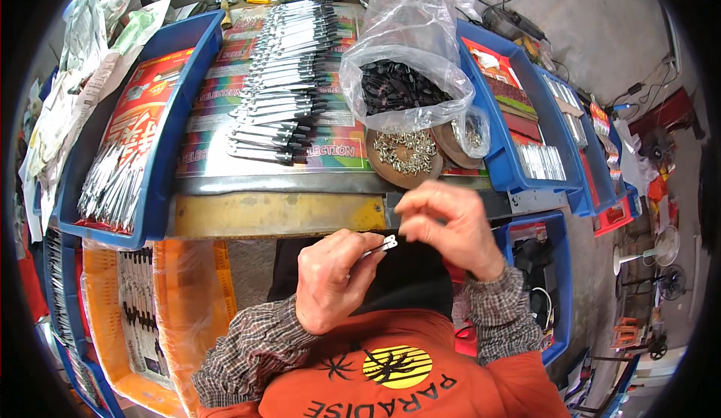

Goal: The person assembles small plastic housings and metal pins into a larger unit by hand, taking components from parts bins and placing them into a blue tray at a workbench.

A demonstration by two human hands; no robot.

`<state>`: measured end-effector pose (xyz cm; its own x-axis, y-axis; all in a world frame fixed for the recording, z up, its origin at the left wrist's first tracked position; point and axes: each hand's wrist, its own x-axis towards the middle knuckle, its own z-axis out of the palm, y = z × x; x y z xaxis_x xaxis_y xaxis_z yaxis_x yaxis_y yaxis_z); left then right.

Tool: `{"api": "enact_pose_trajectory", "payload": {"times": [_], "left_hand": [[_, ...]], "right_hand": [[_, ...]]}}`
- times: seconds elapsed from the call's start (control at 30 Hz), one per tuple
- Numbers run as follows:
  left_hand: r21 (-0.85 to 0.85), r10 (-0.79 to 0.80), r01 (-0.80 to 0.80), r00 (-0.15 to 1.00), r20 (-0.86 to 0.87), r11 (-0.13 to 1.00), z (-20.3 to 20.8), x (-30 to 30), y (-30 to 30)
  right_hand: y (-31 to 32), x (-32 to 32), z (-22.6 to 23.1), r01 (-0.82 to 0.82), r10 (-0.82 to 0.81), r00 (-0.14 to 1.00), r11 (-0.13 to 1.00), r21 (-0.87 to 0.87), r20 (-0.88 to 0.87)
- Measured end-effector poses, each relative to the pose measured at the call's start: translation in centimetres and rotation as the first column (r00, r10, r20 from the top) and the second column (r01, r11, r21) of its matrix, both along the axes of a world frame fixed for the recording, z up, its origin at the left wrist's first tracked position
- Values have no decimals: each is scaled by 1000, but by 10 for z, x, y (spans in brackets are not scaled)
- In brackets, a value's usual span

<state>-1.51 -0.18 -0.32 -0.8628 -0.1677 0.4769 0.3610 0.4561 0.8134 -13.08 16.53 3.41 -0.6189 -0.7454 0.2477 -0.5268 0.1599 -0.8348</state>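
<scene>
In front of my body, my left hand (pixel 330 279) is closed around a slim metal piece (pixel 387 244). Its bright end, with small holes, sticks out past the fingertips. My right hand (pixel 451 226) hovers just to the right, apart from the piece, thumb and fingers pinched; whatever they may hold is too small to see. Beyond the right hand sits a round brown dish (pixel 381 172) of small brass-coloured pins (pixel 409 152). A second dish (pixel 460 161) partly hides behind it, under a small plastic bag (pixel 475 134).
Slim metal pieces with black ends (pixel 278 87) lie in a long stack on the table. A clear bag (pixel 405 20) of black parts (pixel 398 87) stands behind the dishes. Blue trays (pixel 174 140) with metal strips flank both sides; an orange crate (pixel 184 305) is below left.
</scene>
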Motion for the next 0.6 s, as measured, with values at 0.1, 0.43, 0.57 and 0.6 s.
{"api": "enact_pose_trajectory", "payload": {"times": [0.1,0.43,0.57,0.6], "left_hand": [[-57,8,-9,1000,-23,998,-2,0,-10],[-29,87,-87,996,-4,996,-1,1,-37],[4,100,-100,995,17,995,-1,4,-42],[5,103,-103,995,17,995,-1,2,-42]], "right_hand": [[-17,-38,17,186,-157,951,979,87,-266],[-65,-161,-7,469,-197,716,846,254,-669],[-73,-172,-19,518,-162,624,818,250,-765],[-73,-174,-20,537,-166,628,800,269,-760]]}}
